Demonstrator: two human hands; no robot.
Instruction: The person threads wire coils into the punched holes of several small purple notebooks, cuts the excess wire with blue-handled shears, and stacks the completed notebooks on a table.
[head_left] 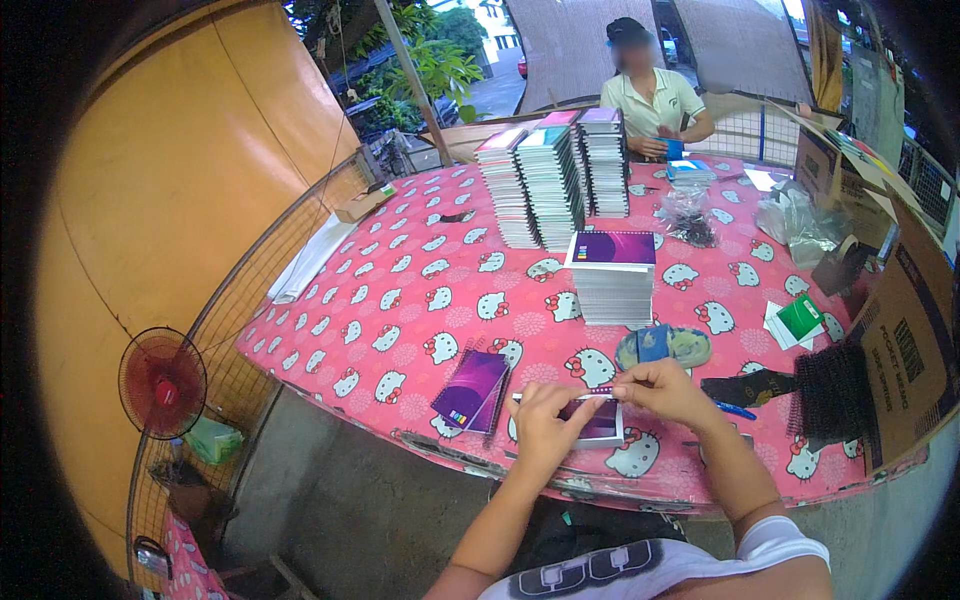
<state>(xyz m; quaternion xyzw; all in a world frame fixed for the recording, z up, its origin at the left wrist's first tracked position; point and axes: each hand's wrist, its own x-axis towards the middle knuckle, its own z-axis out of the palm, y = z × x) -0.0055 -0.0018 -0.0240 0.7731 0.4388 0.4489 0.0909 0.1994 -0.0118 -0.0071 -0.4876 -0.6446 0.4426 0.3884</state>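
Note:
Near the front edge of the table lies a small notebook (pixel 603 422) with a purple cover and white pages, partly under my hands. A row of punched holes shows along its far edge. My left hand (pixel 548 422) grips it, with thumb and fingers over the cover and far edge. My right hand (pixel 668 393) is closed in a pinch at the right end of the holed edge; what sits between its fingertips is too small to make out. Just left of my left hand rest purple spiral notebooks (pixel 472 392), one overlapping another.
A stack of purple-topped notebooks (pixel 612 285) stands ahead, with taller notebook stacks (pixel 548 185) behind. Black binding coils (pixel 832 395) and a cardboard box (pixel 915 330) are at right. A blue-and-yellow roundish item (pixel 662 347) lies nearby. Across the table a person (pixel 650 105) handles something blue.

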